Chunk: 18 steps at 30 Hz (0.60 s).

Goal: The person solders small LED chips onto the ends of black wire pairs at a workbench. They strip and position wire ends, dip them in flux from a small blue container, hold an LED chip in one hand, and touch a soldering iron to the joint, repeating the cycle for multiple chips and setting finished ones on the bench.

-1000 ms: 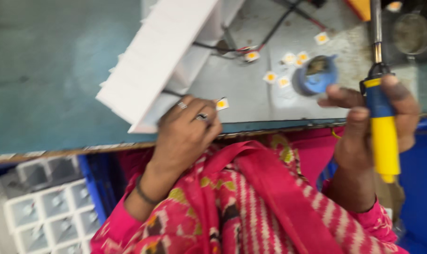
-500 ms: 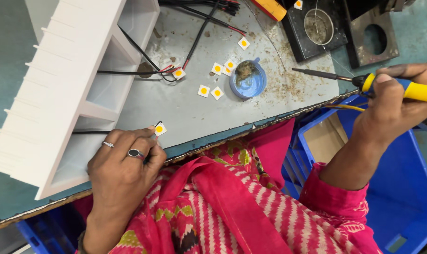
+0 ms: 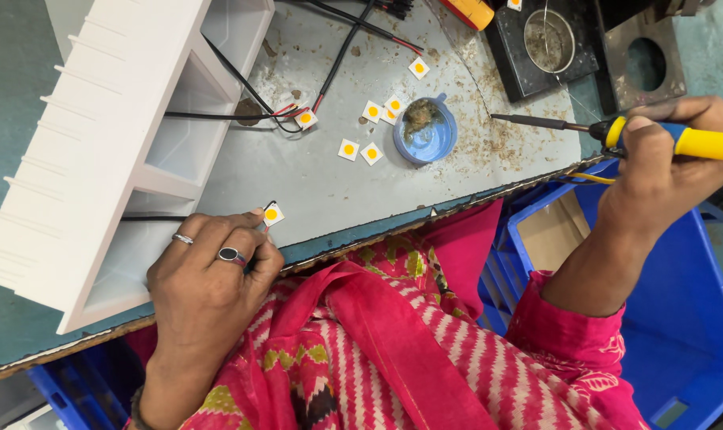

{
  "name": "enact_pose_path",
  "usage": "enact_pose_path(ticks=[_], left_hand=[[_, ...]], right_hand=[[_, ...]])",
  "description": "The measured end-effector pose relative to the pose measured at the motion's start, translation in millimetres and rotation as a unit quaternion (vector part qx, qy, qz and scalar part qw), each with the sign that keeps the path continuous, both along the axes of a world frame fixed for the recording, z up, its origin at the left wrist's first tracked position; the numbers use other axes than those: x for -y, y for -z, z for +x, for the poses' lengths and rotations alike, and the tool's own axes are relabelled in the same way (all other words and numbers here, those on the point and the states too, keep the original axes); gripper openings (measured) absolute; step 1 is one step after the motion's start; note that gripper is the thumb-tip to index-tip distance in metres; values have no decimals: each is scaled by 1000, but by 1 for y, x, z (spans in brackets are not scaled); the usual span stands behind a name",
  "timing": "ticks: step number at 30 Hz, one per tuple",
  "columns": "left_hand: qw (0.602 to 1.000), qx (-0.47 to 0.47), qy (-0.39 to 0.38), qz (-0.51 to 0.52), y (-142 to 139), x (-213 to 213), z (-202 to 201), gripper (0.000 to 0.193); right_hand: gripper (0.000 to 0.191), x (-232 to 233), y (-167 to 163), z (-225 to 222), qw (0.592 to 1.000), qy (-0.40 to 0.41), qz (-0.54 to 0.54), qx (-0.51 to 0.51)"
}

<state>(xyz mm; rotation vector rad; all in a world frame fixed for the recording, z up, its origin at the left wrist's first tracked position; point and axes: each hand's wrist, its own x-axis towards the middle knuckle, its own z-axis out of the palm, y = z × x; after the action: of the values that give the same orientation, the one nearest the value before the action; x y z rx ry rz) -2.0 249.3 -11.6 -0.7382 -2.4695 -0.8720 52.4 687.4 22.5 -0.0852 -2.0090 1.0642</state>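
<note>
My left hand [image 3: 206, 279] rested at the near edge of the grey bench [image 3: 314, 171], fingers curled together and pinching a small white square chip with a yellow centre [image 3: 272, 213] flat against the top, a thin black lead [image 3: 150, 217] running from it into the white finned housing [image 3: 115, 135] beside my knuckles. My right hand [image 3: 660, 171] was closed round the yellow handle of the soldering iron [image 3: 616, 130], its tip hanging in the air over the bench, well apart from the chip I held. One chip [image 3: 306, 119] further up already had red and black wires on it, so I judged that one joined. Several loose chips [image 3: 360, 150] lay bare around the blue flux cup [image 3: 425, 135], with nothing attached as far as I could see, so most of the work looked left. Whether the held chip was soldered yet, I could not tell
</note>
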Motion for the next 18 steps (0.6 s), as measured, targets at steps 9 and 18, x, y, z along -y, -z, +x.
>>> enact_pose_path(ticks=[9,18], left_hand=[[1000,5,6,1,-3,1,-1,20],[1000,0,10,6,-5,0,-1,21]], right_hand=[[10,12,-8,-2,1000,7,-27,-1],[6,-1,1,7,1000,20,5,15]])
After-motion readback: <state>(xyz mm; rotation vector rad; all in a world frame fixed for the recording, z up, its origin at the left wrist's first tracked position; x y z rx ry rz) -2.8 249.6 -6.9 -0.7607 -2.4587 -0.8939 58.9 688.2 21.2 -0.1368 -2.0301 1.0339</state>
